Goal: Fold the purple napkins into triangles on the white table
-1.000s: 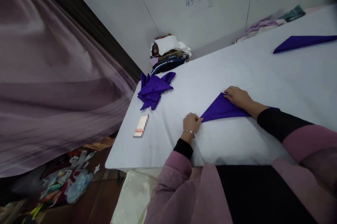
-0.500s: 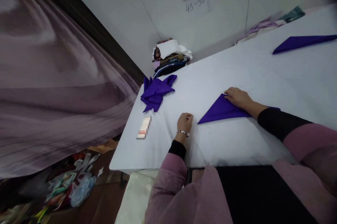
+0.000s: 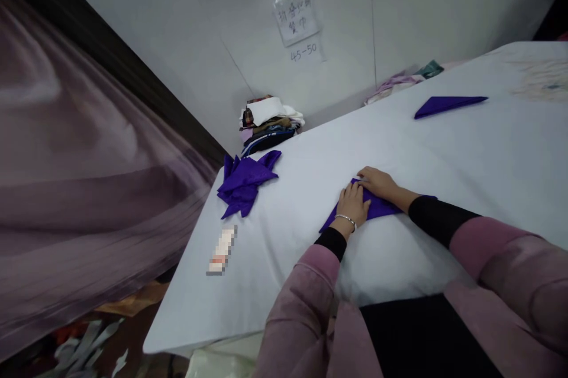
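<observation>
A purple cloth napkin (image 3: pixel 382 207), folded into a triangle, lies on the white-covered table in front of me. My left hand (image 3: pixel 352 203) rests on its left part, fingers stretched out over the cloth. Close beside it, my right hand (image 3: pixel 378 183) lies at the upper corner, with its fingers extended along the top edge. Both hands touch the napkin and hide much of its middle. Another folded purple napkin (image 3: pixel 448 106), long and pointed, lies farther back on the right. A crumpled bunch of purple cloth (image 3: pixel 247 181) sits at the left.
On the table (image 3: pixel 284 271), a small pixelated rectangular item (image 3: pixel 222 251) lies near the left edge. A stack of folded clothes (image 3: pixel 268 123) stands by the wall, below a handwritten sign (image 3: pixel 297 17). Draped fabric (image 3: pixel 89 189) hangs at the left. More cloth (image 3: pixel 394 85) lies along the back edge.
My left hand has moved right, from the bare tabletop onto the napkin, and its fingers have straightened. My right hand stays at the upper corner. The camera view has shifted.
</observation>
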`<state>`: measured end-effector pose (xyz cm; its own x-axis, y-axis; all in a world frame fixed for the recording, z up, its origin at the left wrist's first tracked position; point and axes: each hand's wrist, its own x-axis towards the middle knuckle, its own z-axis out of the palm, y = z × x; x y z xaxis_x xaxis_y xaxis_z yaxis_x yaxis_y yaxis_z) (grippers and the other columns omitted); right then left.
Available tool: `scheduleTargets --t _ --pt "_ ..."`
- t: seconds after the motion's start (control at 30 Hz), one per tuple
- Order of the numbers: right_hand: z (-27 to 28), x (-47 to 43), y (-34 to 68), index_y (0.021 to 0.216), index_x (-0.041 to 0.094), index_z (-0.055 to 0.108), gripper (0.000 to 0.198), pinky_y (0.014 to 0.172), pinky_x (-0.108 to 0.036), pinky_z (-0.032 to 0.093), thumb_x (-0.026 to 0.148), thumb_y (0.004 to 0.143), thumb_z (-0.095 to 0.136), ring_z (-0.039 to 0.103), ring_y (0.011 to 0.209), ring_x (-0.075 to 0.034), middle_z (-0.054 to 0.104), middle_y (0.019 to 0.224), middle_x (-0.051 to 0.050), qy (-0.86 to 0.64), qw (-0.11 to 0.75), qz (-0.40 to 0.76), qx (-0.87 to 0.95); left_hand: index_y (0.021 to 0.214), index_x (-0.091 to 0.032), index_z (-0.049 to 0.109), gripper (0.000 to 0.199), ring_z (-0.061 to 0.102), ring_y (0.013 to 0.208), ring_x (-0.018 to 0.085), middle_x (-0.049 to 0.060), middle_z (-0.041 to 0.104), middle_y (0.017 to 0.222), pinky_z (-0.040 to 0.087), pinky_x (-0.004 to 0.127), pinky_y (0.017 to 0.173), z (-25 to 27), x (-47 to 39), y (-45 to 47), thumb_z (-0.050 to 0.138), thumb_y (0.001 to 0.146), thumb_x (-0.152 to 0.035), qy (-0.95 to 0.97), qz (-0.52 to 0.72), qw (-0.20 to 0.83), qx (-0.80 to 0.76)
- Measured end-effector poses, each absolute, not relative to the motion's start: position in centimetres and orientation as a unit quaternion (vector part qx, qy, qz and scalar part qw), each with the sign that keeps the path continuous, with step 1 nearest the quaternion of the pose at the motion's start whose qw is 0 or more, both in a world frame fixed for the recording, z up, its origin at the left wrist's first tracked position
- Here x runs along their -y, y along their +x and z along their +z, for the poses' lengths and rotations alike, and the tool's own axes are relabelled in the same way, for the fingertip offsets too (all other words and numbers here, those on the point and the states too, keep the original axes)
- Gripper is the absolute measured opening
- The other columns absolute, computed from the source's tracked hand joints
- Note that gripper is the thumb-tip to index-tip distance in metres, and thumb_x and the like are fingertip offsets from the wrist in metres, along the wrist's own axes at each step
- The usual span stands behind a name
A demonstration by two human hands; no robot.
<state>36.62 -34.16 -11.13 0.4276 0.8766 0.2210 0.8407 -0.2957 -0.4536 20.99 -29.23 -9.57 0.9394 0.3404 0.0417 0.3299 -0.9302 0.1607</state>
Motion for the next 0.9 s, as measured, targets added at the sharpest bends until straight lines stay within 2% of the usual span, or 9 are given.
scheduleTargets --t 0.17,0.33,0.43,0.53,0.63,0.77,0.9 --pt "-8.6 35.3 33.6 0.108 0.02 0.063 0.027 0.091 -0.036 0.043 0.024 0.082 0.055 0.056 0.105 -0.023 0.064 0.112 -0.01 -0.796 0.275 0.034 0.538 0.143 -0.013 0.032 0.055 0.018 0.143 0.025 0.012 0.029 0.153 0.018 0.043 0.116 -10.3 28.6 20.9 0.032 0.093 -0.037 0.982 0.0 0.072 -0.174" --pt "-8.0 41.0 28.7 0.118 0.025 0.059 0.032 0.099 -0.045 0.038 0.029 0.088 0.051 0.051 0.116 -0.024 0.061 0.121 -0.008 -0.643 0.38 0.006 0.665 0.145 -0.016 0.031 0.062 0.013 0.144 0.028 0.012 0.025 0.154 0.015 0.046 0.116 -10.6 28.1 21.0 0.043 0.088 -0.037 0.988 -0.035 0.048 -0.142" --pt "-8.5 45.8 30.4 0.116 0.025 0.06 0.031 0.1 -0.046 0.038 0.034 0.089 0.049 0.051 0.117 -0.024 0.061 0.122 -0.009 -0.683 0.42 -0.001 0.597 0.145 -0.011 0.029 0.065 0.015 0.143 0.028 0.016 0.023 0.154 0.016 0.044 0.116 -10.5 28.2 20.9 0.036 0.091 -0.047 0.986 -0.012 0.052 -0.161" --pt "-8.7 49.8 35.3 0.109 0.024 0.063 0.033 0.091 -0.046 0.045 0.041 0.082 0.056 0.057 0.105 -0.027 0.064 0.113 -0.01 -0.802 0.418 0.033 0.425 0.144 -0.01 0.03 0.07 0.017 0.143 0.028 0.016 0.024 0.154 0.016 0.044 0.116 -10.1 28.5 20.9 0.028 0.091 -0.056 0.983 -0.005 0.064 -0.171" --pt "-8.2 51.8 39.3 0.101 0.021 0.065 0.035 0.072 -0.036 0.05 0.044 0.074 0.063 0.061 0.081 -0.022 0.067 0.093 -0.008 -0.851 0.391 0.172 0.306 0.145 -0.011 0.03 0.071 0.016 0.143 0.027 0.015 0.023 0.154 0.015 0.044 0.116 -9.8 28.7 21.0 0.027 0.091 -0.058 0.982 -0.014 0.068 -0.174" --pt "-7.3 51.5 40.5 0.099 0.018 0.064 0.04 0.051 -0.026 0.042 0.045 0.071 0.067 0.052 0.056 -0.013 0.059 0.065 -0.001 -0.812 0.383 0.342 0.278 0.145 -0.009 0.03 0.073 0.016 0.143 0.027 0.015 0.023 0.154 0.014 0.043 0.116 -9.7 28.7 21.0 0.026 0.091 -0.058 0.982 -0.015 0.064 -0.176" --pt "-6.9 50.3 39.7 0.091 0.019 0.062 0.035 0.041 -0.022 0.031 0.045 0.07 0.07 0.039 0.043 -0.007 0.051 0.055 0.004 -0.762 0.395 0.441 0.261 0.145 -0.009 0.029 0.073 0.014 0.144 0.027 0.015 0.022 0.155 0.013 0.043 0.117 -9.9 28.6 20.9 0.024 0.091 -0.059 0.982 -0.013 0.065 -0.176"
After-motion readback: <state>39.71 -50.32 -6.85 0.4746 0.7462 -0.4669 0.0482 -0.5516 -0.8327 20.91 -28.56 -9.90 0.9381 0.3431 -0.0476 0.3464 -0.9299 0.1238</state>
